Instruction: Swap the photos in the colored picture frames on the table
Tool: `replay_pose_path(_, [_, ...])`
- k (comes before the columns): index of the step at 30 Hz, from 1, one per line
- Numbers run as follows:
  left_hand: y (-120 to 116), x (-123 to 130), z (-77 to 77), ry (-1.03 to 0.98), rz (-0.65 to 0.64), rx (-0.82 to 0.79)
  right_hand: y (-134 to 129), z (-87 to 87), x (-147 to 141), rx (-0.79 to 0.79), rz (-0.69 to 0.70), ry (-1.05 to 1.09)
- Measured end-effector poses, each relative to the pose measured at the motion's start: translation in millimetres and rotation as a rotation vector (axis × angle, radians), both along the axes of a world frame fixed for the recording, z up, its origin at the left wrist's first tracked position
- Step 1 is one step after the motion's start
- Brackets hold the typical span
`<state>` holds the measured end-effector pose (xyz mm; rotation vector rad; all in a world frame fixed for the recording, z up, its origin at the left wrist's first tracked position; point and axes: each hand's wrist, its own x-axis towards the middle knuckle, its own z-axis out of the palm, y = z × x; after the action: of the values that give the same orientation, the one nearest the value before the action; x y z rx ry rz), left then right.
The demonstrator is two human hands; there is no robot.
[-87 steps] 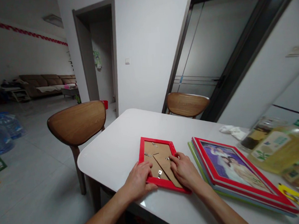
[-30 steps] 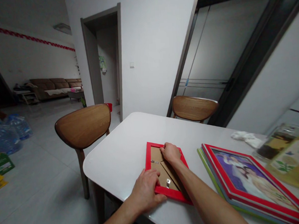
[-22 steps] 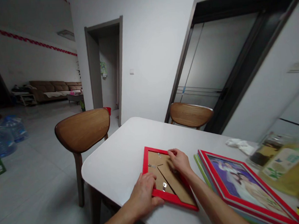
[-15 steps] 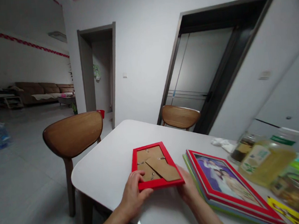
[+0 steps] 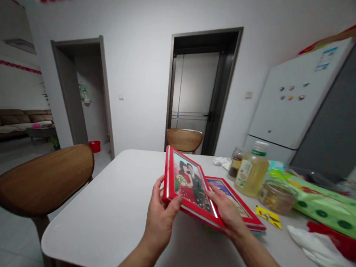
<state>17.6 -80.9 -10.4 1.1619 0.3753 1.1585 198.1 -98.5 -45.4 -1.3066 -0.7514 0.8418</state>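
White table (image 5: 101, 212). Red picture frame (image 5: 188, 187) held tilted above it, photo facing person, clamped between left hand (image 5: 161, 218) and right hand (image 5: 228, 213). Below: stacked frames (image 5: 234, 198). Bottle of yellow liquid (image 5: 250, 173), label unreadable; glass jar (image 5: 236, 164), dark contents.

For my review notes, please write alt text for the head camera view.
A left hand and a right hand hold a tilted red picture frame showing a photo of two people. Beneath it, a stack of framed pictures lies on a white table, with a bottle of yellow liquid beyond.
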Motion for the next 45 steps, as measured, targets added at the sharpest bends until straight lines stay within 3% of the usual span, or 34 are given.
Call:
replay_pose_path(3, [5.5, 34.3, -13.0, -0.004, -0.118, -0.093, -14.5, 8.9, 62.1, -0.142, -0.031, 0.011])
replay_pose_path(7, [10.0, 83.4, -54.6, 0.123, -0.127, -0.008, -25.4, 2.4, 116.2, -0.288, -0.111, -0.158])
replay_pose_path(10, [9.3, 104.4, -73.7, 0.362, -0.022, 0.122, -27.2, -10.8, 137.0, -0.337, -0.144, -0.303])
replay_pose_path(15, [1.2, 112.4, -79.9, 0.594, 0.087, 0.224, -32.9, -27.6, 145.3, -0.350, -0.137, -0.332])
replay_pose_path(19, [-1.8, 108.6, -85.4, 0.572, 0.018, 0.228, -45.7, -34.3, 141.5, -0.365, -0.122, -0.211])
replay_pose_path(22, [2.3, 100.7, -90.5, 0.581, -0.038, 0.193, -47.7, -38.9, 133.6, -0.377, -0.170, -0.254])
replay_pose_path(24, [10.3, 92.4, -93.1, 0.607, -0.002, 0.193, -40.0, -42.1, 122.9, -0.360, -0.165, -0.283])
replay_pose_path(28, [43.0, 64.5, -97.3, 0.689, 0.124, 0.173, -2.1, -47.9, 86.2, -0.282, -0.068, -0.282])
replay_pose_path(32, [88.4, 22.7, -97.9, 0.718, 0.250, 0.148, 51.1, -51.4, 39.6, -0.211, 0.086, -0.359])
replay_pose_path(36, [124.9, -15.7, -95.6, 0.734, 0.360, 0.124, 96.7, -52.3, -0.1, -0.176, 0.155, -0.450])
replay_pose_path(40, [141.1, -33.5, -101.4, 0.744, 0.425, 0.105, 121.5, -52.2, -18.0, -0.184, 0.144, -0.550])
replay_pose_path(45, [143.9, -35.4, -115.9, 0.751, 0.462, 0.077, 128.8, -53.7, -15.6, -0.246, 0.108, -0.648])
